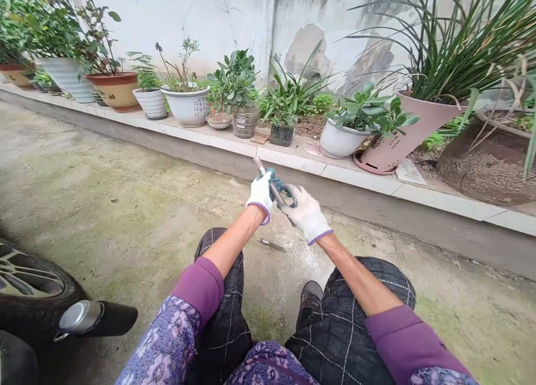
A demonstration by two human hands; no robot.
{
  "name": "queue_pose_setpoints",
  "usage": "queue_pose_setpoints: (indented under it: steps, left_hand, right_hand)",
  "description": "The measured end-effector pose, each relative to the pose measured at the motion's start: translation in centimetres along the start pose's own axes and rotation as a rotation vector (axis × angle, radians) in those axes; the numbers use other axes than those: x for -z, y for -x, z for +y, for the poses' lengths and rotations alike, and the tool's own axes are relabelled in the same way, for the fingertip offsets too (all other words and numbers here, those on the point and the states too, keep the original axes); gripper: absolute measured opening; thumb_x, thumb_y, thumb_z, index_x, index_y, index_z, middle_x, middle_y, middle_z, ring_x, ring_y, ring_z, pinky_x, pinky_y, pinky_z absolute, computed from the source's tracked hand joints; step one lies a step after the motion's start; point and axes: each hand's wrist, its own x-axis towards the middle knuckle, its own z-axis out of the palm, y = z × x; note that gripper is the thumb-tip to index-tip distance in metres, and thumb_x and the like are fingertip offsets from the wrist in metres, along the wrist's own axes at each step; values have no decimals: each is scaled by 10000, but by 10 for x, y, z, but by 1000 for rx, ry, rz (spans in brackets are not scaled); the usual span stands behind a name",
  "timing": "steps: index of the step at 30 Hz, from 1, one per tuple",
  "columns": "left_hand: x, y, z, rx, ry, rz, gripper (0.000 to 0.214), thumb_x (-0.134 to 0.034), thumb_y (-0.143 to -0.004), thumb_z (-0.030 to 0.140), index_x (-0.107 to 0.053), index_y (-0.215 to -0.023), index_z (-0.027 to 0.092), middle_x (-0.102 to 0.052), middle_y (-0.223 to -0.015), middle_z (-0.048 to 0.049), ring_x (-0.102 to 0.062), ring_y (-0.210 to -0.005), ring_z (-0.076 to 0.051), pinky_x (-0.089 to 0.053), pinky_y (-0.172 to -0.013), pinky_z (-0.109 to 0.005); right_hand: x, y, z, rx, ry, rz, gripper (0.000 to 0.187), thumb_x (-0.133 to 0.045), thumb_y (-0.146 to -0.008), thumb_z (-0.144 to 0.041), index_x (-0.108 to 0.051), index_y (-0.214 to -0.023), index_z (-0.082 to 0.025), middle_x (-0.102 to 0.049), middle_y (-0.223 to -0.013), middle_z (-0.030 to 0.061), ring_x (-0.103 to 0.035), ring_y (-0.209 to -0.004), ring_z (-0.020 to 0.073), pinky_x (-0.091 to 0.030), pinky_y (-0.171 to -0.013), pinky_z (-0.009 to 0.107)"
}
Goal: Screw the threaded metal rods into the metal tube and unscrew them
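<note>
My left hand (262,194), in a white work glove with dark green on the fingers, is closed around a brownish, rod-like piece (258,164) held at a slant. One end of the rod sticks out beyond the left fist. My right hand (309,210), gloved alike, curls its thumb and fingers at the lower part of the rod, close beside the left hand. Some of the right fingers are hidden. Below the hands, a small knife-like tool (272,244) lies on the concrete. White powder or shavings (309,260) are scattered near it.
A low tiled ledge (293,160) runs across in front, lined with potted plants such as one in a white pot (187,107) and one in a tilted pink pot (393,133). At lower left are a vehicle wheel (33,276) and a black, silver-topped cylinder (113,318).
</note>
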Motion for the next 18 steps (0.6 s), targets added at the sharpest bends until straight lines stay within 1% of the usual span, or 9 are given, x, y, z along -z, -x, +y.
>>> queue_pose_setpoints:
  steps: [2,4,6,8,10,12,15,17,18]
  left_hand:
    - [0,-6,0,-21,62,27,160,-656,-887,250,-531,-816,178,-589,-670,7,-682,-709,-149,-559,-784,-298]
    - [3,-12,6,-26,106,37,183,-629,-907,271,-523,-786,182,-585,-672,7,-685,-731,-142,-553,-803,-290]
    - [7,-16,13,-23,148,33,209,-610,-921,282,-518,-760,185,-583,-670,10,-683,-734,-133,-550,-822,-285]
    - [9,-17,19,-2,191,10,225,-583,-939,272,-516,-742,185,-583,-662,10,-679,-719,-130,-551,-845,-297]
    - [8,-15,22,34,217,-27,240,-552,-958,265,-522,-734,183,-587,-650,4,-676,-700,-137,-556,-862,-324]
    - [5,-12,24,61,212,-73,255,-531,-971,281,-534,-737,181,-605,-656,-8,-680,-699,-151,-561,-868,-350]
    - [1,-5,28,77,155,-146,233,-527,-972,288,-575,-774,175,-653,-709,-35,-700,-758,-173,-564,-879,-362]
    - [0,-1,32,87,110,-195,171,-543,-954,248,-604,-819,163,-682,-751,-52,-709,-787,-180,-564,-888,-365]
    - [0,-1,33,81,93,-209,137,-552,-941,224,-611,-838,157,-689,-760,-56,-711,-785,-180,-565,-888,-365]
  right_hand:
    - [0,-2,-3,-37,166,-62,621,-649,-789,-306,-548,-1396,-221,-583,-1342,128,-610,-1119,305,-503,-876,375]
    - [1,-2,0,-48,260,-114,644,-624,-822,-295,-498,-1450,-232,-574,-1349,133,-609,-1122,306,-500,-861,365]
    - [1,-1,5,-42,275,-126,584,-561,-873,-292,-501,-1451,-242,-594,-1315,130,-629,-1070,297,-497,-843,363]
    - [2,2,9,-36,195,-93,519,-511,-897,-294,-540,-1413,-240,-613,-1281,128,-640,-1021,289,-496,-831,365]
    - [5,5,12,-72,-55,-57,482,-525,-877,-324,-587,-1342,-215,-633,-1223,133,-646,-951,268,-506,-787,354]
    - [13,10,12,-138,-349,-71,460,-524,-864,-420,-624,-1241,-175,-664,-1031,119,-635,-760,218,-511,-645,327]
    - [28,17,14,-212,-798,-227,528,-492,-856,-584,-642,-1112,-147,-551,-701,10,-441,-454,116,-372,-398,257]
    - [35,22,17,-222,-1050,-326,532,-531,-839,-609,-644,-1086,-150,-463,-633,-41,-342,-401,78,-276,-346,223]
    - [37,23,18,-230,-1127,-344,528,-557,-829,-604,-642,-1088,-152,-457,-629,-47,-341,-400,73,-263,-341,217]
